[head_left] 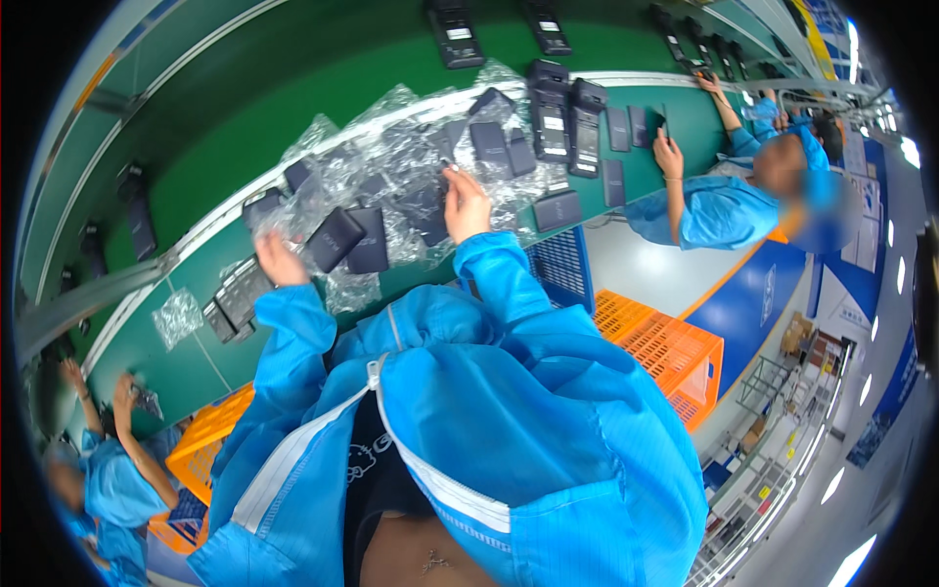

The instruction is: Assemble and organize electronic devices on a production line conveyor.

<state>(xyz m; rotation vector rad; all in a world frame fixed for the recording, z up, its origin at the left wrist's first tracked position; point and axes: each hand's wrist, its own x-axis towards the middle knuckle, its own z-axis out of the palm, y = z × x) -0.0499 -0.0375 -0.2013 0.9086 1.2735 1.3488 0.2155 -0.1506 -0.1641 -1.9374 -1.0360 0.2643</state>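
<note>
My left hand is at the near side of a spread of clear plastic bags, smeared by motion. Just beyond its fingertips lies a dark flat pack partly in plastic; whether I grip it cannot be made out. My right hand is over the crumpled clear bags, thumb and forefinger closed together on something too small to name. Between my hands, two dark rectangular packs overlap, one tilted on the other. More dark packs lie on the plastic beyond my right hand.
Black handheld devices lie right of the plastic, others on the green belt behind a white rail. Grey packs and a bag lie at left. Orange crates and a blue crate stand at right. Co-workers sit on both sides.
</note>
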